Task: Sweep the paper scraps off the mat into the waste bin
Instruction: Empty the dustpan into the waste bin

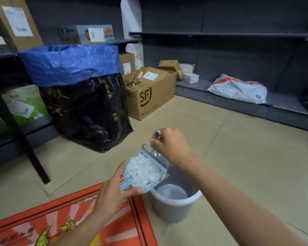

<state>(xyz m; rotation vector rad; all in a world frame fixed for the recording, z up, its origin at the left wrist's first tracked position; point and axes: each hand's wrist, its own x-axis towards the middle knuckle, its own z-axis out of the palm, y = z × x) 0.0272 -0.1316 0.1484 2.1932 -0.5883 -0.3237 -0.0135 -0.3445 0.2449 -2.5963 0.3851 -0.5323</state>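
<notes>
My left hand (pixel 114 189) covers the near corner of the dustpan (pixel 146 167), and my right hand (pixel 171 146) hides part of its handle. The mat (pixel 124 226) runs off the bottom and left edges. The dustpan blocks the far rim of the waste bin (pixel 169 208). Labels on the cardboard boxes (pixel 149 93) are too blurred to read.

Pale blue dustpan (pixel 146 167) of white paper scraps (pixel 144 172) above a grey waste bin (pixel 169 208); beside the bin, a red-orange mat (pixel 75 221) with black border lines.
</notes>
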